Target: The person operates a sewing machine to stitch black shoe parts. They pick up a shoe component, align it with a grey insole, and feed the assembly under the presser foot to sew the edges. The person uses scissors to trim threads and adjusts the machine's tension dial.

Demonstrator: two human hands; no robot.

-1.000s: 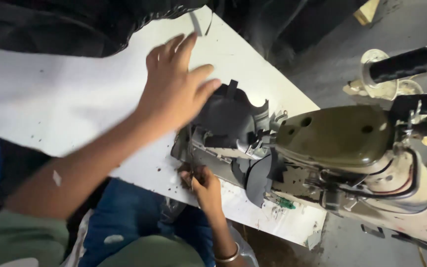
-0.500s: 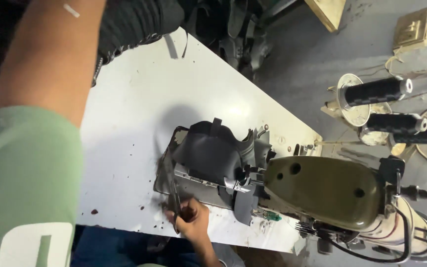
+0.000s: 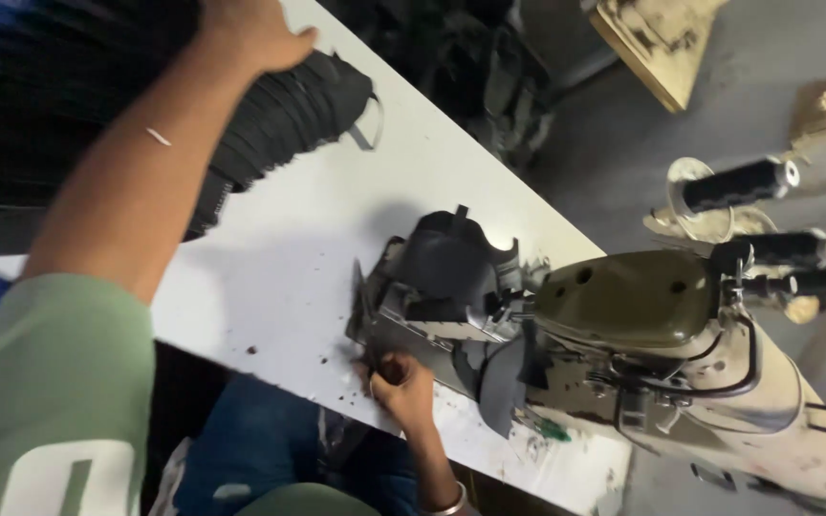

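A white tabletop point(image 3: 279, 258), smooth but speckled with dark spots and scraps near its near edge, runs from the far left toward the near right. On its right end stands a sewing machine point(image 3: 642, 325) with a rounded olive-green top and a worn cream body, black cables looping along its side. Against the machine's left face sits a curved, matte dark grey piece of material point(image 3: 451, 263), folded up into a rounded, cupped shape over the machine's metal plate.

The left hand point(image 3: 250, 33) reaches to the far left, fingers point(image 3: 293, 43) spread wide and laid flat on top of a stack of black pieces point(image 3: 279, 124), ribbed along their layered edges, with a thin strap loop sticking out on the right. Whether it grips the stack or only rests on it cannot be told.

The right hand point(image 3: 402, 382) is at the near edge of the tabletop, just below the machine's plate, fingers curled closed around a thin dark edge of the material there.

Three black thread spools point(image 3: 733, 186) stand at the far right, beyond the machine
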